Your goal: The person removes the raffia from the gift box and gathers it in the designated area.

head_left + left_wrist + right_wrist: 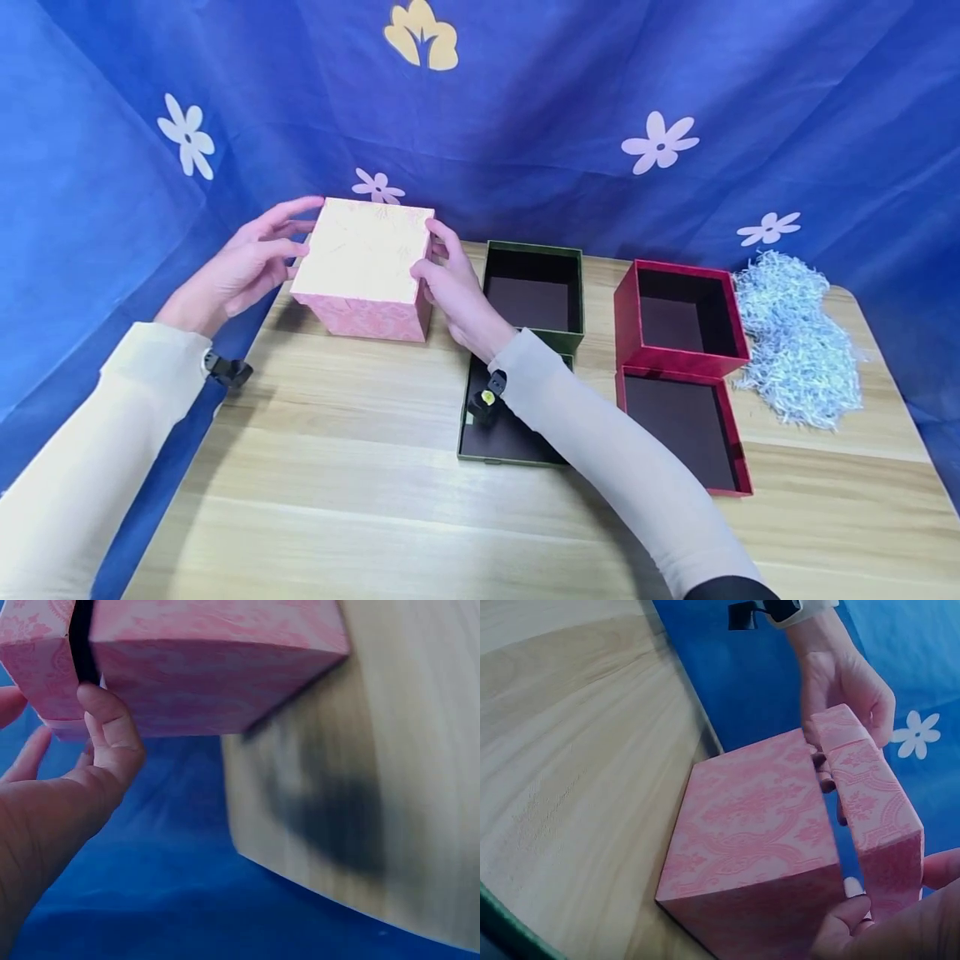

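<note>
A pink patterned box (367, 322) stands on the table at the far left. Its pink lid (363, 250) is raised a little, with a gap between lid and box in both wrist views. My left hand (238, 271) holds the lid's left side, thumb at the lower edge in the left wrist view. On the opposite side my right hand (461, 302) grips the lid, its thumb (847, 915) at the lower rim and a finger on the outer side. The inside of the pink box is hidden under the lid.
An open green box (528, 304) stands right of the pink one, its lid (510, 437) in front, partly under my right forearm. Farther right are an open red box (628, 321), its lid (678, 429) and pale blue shredded paper (802, 342). A blue curtain (540, 125) hangs behind.
</note>
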### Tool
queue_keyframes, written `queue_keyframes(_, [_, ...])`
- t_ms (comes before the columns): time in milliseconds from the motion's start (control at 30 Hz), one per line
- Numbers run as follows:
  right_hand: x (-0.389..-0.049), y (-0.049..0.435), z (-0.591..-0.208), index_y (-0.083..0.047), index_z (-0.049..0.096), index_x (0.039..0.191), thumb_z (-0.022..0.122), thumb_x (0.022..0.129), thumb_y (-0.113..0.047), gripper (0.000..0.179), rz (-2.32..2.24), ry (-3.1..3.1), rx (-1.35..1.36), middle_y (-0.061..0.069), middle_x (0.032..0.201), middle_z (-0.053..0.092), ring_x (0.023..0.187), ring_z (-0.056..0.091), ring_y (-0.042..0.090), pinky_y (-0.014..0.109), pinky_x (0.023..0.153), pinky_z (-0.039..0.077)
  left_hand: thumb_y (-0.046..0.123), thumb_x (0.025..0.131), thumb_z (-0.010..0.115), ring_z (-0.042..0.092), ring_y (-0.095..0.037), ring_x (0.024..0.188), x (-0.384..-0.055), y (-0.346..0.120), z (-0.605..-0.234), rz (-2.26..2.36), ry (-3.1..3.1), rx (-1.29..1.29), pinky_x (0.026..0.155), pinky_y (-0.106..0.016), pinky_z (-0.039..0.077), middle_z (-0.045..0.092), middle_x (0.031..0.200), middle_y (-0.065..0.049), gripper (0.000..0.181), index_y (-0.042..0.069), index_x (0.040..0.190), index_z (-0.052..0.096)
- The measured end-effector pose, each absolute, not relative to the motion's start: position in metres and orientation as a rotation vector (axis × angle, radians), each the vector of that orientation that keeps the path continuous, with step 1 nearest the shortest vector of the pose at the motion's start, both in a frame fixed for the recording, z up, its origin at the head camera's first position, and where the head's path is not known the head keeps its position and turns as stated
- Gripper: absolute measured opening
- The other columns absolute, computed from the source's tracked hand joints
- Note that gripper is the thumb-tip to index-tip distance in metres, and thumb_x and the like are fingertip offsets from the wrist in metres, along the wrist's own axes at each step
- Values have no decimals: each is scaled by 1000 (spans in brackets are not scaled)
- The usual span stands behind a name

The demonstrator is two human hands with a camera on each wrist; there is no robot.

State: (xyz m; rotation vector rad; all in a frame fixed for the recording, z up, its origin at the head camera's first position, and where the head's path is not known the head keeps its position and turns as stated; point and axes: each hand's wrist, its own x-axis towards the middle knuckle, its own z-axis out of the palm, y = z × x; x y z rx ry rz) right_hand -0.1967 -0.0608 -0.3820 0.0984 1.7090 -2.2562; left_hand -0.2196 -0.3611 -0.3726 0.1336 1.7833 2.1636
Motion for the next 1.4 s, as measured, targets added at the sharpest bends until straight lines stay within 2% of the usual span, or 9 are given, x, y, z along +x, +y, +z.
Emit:
queue_keyframes(100, [-190,-56,-377,-27,49,162,63,95,10,79,-2257,1711,88,2,139,45,85,56,17,37,80,43,-7,109,56,71,-22,113,-214,-360,-365,2167,1781,129,88,-33,62,51,151,-11,63,16,166,45])
queue_keyframes(200, [-182,-50,-373,-27,45,164,66,96,8,80,-2239,1709,87,3,141,47,91,60,19,38,85,46,-7,109,57,72,-20,112,-206,-360,-358,2154,1770,57,92,-30,61,65,141,-8,46,11,151,61])
queue_keyframes(300, [-177,-42,-371,-18,42,166,71,98,3,77,-2213,1701,76,4,143,51,98,65,19,35,89,52,-6,109,60,76,-15,102,-198,-364,-352,2118,1748,-74,89,-25,60,78,121,-7,27,7,125,78])
queue_keyframes(400, [-174,-35,-370,-4,45,162,72,101,-1,67,-2196,1662,44,8,143,57,106,67,20,33,93,56,-2,110,60,78,-13,95,-191,-369,-347,2073,1698,-182,85,-21,59,81,108,-7,27,7,111,85])
queue_keyframes(600, [-173,-26,-372,9,62,144,72,106,-7,42,-2137,1646,22,15,130,71,108,70,18,33,101,57,-1,111,60,79,-13,93,-179,-372,-340,2061,1576,-290,86,-21,58,82,105,-8,27,3,109,86])
queue_keyframes(833, [-171,-20,-372,5,77,125,78,104,-19,31,-2064,1771,28,9,121,75,106,70,20,41,107,54,-3,110,61,79,-17,94,-173,-365,-339,2058,1675,-242,87,-25,61,82,106,-9,26,2,106,87])
queue_keyframes(1000, [-166,-14,-371,-4,79,127,83,100,-23,34,-2026,1835,3,0,114,76,88,63,17,35,87,53,4,109,65,68,-15,76,-164,-363,-335,1920,1912,-177,71,-25,57,78,93,-4,23,10,106,87])
queue_keyframes(1167, [-159,-10,-370,-4,76,133,83,99,-20,38,-2049,1795,-45,8,96,78,68,59,12,23,64,47,2,110,65,72,-15,69,-154,-364,-330,1955,1817,-143,65,-23,61,79,89,-12,17,7,115,80])
queue_keyframes(1400, [-141,-10,-364,-2,69,144,83,99,-16,48,-2038,1769,-96,11,95,82,76,78,13,24,58,47,-6,111,56,75,-22,72,-137,-378,-323,1860,1838,122,51,-23,52,79,101,-26,25,-2,132,69])
